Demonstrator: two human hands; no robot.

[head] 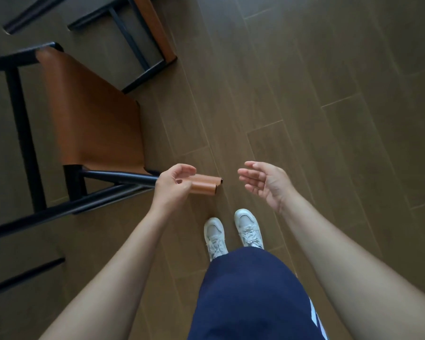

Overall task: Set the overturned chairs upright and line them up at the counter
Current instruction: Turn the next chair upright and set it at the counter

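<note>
The near chair (88,114) stands at left on the wood floor (304,94), brown seat facing the camera. Left hand (172,186) half-curls around its leather-wrapped rail (206,184); firm hold cannot be confirmed. Right hand (263,184) hovers open, palm up, empty. A second chair (155,33) lies far left.

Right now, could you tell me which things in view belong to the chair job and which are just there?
Part of the job: nearer chair, its leather-wrapped top rail inside the curled left hand; farther chair beyond it; right hand, open and holding nothing.
Just there: white shoes; wooden floor.
</note>
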